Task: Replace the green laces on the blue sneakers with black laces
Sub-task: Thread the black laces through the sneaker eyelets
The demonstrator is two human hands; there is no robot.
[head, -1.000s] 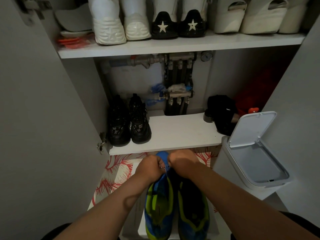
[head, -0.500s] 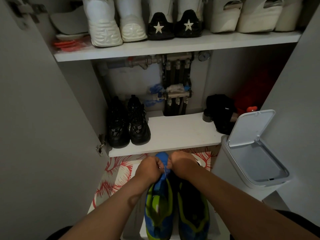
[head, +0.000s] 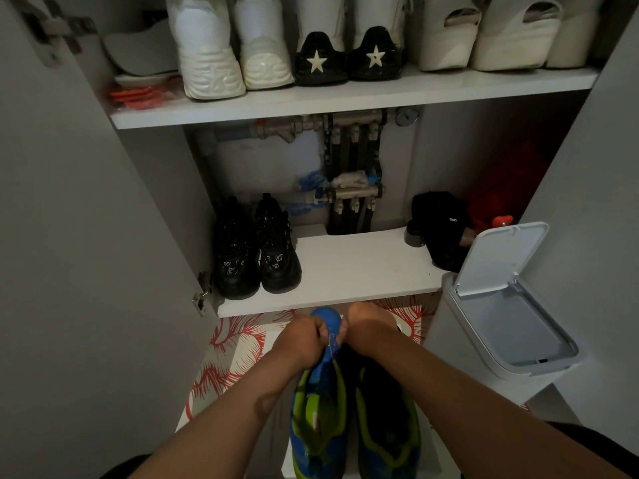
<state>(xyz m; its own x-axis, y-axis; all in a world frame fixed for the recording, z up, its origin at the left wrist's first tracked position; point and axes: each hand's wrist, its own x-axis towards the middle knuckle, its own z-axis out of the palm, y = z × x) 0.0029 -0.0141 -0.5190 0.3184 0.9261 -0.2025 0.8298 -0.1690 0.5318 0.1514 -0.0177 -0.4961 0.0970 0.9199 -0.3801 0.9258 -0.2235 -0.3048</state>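
Two blue sneakers with green trim lie side by side below me, toes pointing away: the left sneaker [head: 320, 409] and the right sneaker [head: 387, 420], which is darker. My left hand [head: 299, 344] and my right hand [head: 368, 328] are curled together at the left sneaker's toe end, pinching something thin and pale between them. A short pale strand [head: 332, 344] hangs between the fingers. The fingertips are hidden, so I cannot tell what lace they hold. No black lace is visible.
An open shoe cabinet stands ahead, its lower shelf [head: 345, 271] holding black sneakers [head: 257, 250] and a dark shoe [head: 439, 226]. White shoes fill the upper shelf [head: 345, 98]. A white bin with raised lid [head: 501, 305] sits at right. A red-patterned mat [head: 238, 350] covers the floor.
Both hands stay clenched at the left sneaker's toe end and barely shift. My view has tilted slightly downward.
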